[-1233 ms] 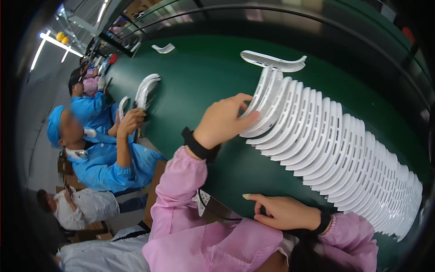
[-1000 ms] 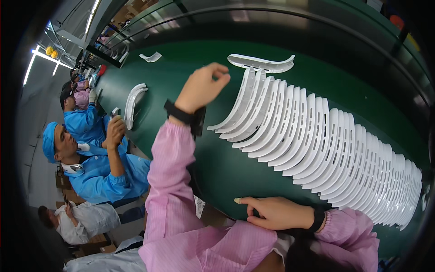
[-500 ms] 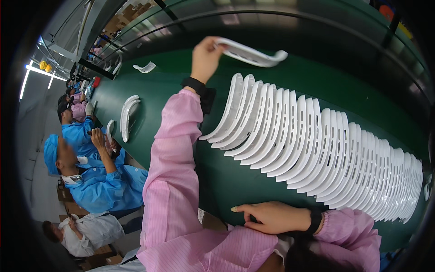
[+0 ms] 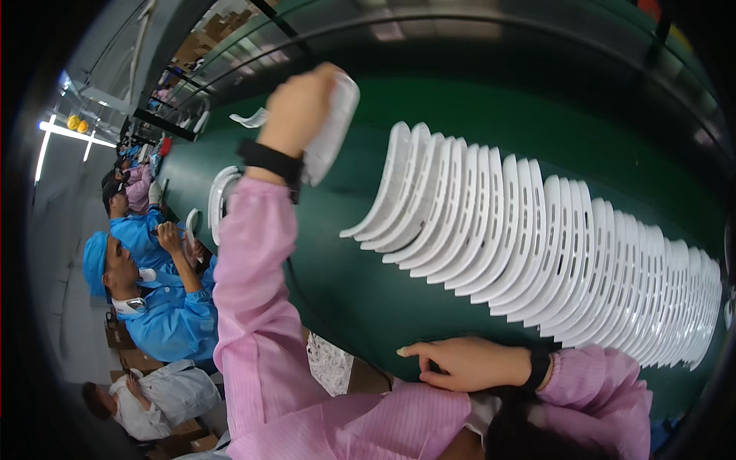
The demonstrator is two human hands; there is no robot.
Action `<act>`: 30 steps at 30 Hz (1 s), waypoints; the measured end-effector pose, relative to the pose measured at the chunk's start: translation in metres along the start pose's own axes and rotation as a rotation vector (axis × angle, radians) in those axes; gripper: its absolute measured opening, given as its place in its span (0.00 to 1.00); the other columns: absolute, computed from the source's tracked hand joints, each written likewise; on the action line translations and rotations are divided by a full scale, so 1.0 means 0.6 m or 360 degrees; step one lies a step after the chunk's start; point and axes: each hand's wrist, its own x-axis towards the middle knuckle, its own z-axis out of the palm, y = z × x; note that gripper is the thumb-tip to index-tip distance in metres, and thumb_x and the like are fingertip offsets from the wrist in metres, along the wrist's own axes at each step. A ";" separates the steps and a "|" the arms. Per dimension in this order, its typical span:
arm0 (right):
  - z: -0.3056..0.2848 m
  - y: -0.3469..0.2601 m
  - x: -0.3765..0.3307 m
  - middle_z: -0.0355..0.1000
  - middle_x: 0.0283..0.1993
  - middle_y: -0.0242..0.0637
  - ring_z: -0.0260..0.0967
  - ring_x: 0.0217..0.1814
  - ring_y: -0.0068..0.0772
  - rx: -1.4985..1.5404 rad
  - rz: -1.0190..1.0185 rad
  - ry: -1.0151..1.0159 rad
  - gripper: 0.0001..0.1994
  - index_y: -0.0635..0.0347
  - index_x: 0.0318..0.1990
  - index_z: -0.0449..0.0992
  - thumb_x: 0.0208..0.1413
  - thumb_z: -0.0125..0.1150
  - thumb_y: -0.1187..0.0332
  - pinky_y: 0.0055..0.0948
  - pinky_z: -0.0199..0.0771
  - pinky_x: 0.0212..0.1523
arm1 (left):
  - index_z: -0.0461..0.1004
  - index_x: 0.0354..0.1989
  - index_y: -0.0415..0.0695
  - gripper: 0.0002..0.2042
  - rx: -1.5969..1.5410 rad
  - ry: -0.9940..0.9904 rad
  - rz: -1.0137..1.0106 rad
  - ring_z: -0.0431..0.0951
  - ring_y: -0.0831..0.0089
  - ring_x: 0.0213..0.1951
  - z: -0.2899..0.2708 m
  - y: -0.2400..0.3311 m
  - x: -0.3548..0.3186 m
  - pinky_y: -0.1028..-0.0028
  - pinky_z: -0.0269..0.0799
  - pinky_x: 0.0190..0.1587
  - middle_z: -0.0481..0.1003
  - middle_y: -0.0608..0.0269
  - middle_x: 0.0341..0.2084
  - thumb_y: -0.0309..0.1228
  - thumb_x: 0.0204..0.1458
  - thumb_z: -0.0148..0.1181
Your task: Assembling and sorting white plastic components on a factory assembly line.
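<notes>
My left hand (image 4: 299, 111), in a pink sleeve with a black wristband, is raised over the green table (image 4: 330, 268). It grips a curved white plastic piece (image 4: 335, 126) that is tilted and blurred by motion; part of it hides behind my fingers. To the right stands a long row of similar curved white plastic pieces (image 4: 529, 238) with slots, nested closely together. My right hand (image 4: 471, 364) rests near the front edge below that row, index finger stretched out with a pale cover on its tip, nothing visible in it.
More curved white pieces (image 4: 222, 195) lie on the table's left side, with another (image 4: 249, 119) behind my left hand. A box of white ring-like parts (image 4: 330, 364) is below the front edge. People in blue (image 4: 165, 307) work at the left, one holding a white piece.
My left hand has swung left with the white piece, which has turned from lying lengthwise to nearly upright. My right hand has barely moved.
</notes>
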 end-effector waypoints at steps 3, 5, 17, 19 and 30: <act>-0.002 0.005 0.003 0.76 0.38 0.40 0.76 0.38 0.41 0.0010 0.0012 -0.0049 0.24 0.61 0.60 0.64 0.56 0.56 0.68 0.34 0.74 0.40 | 0.76 0.42 0.48 0.12 0.0189 -0.0256 0.0159 0.81 0.56 0.34 0.074 0.026 -0.012 0.60 0.77 0.36 0.79 0.51 0.30 0.26 0.50 0.50; 0.002 0.011 -0.001 0.76 0.39 0.39 0.75 0.38 0.41 0.0009 0.0010 -0.0061 0.24 0.61 0.61 0.63 0.57 0.56 0.68 0.34 0.74 0.40 | 0.76 0.43 0.47 0.13 -0.0011 -0.0382 0.0178 0.80 0.53 0.34 0.115 0.045 -0.008 0.58 0.77 0.37 0.79 0.49 0.30 0.27 0.51 0.50; 0.012 0.007 -0.002 0.71 0.41 0.31 0.64 0.25 0.16 0.0006 0.0094 -0.0164 0.25 0.59 0.65 0.60 0.61 0.56 0.67 0.19 0.65 0.27 | 0.66 0.58 0.40 0.26 -0.0739 -0.0925 -0.0114 0.77 0.47 0.46 0.113 0.061 -0.050 0.60 0.71 0.51 0.77 0.40 0.42 0.43 0.53 0.54; 0.012 0.006 -0.001 0.72 0.41 0.32 0.65 0.26 0.20 -0.0019 0.0086 -0.0178 0.25 0.60 0.65 0.60 0.61 0.56 0.66 0.21 0.66 0.28 | 0.63 0.60 0.37 0.31 -0.0956 -0.1017 -0.0270 0.79 0.50 0.44 0.092 0.042 -0.075 0.64 0.72 0.51 0.77 0.41 0.43 0.49 0.56 0.52; 0.017 0.026 0.003 0.71 0.43 0.33 0.69 0.26 0.18 0.0005 0.0107 -0.0207 0.26 0.61 0.66 0.58 0.63 0.55 0.66 0.18 0.67 0.28 | 0.71 0.56 0.39 0.23 -0.1391 -0.0962 -0.0346 0.75 0.66 0.46 0.062 0.026 -0.228 0.71 0.70 0.51 0.77 0.52 0.44 0.46 0.63 0.48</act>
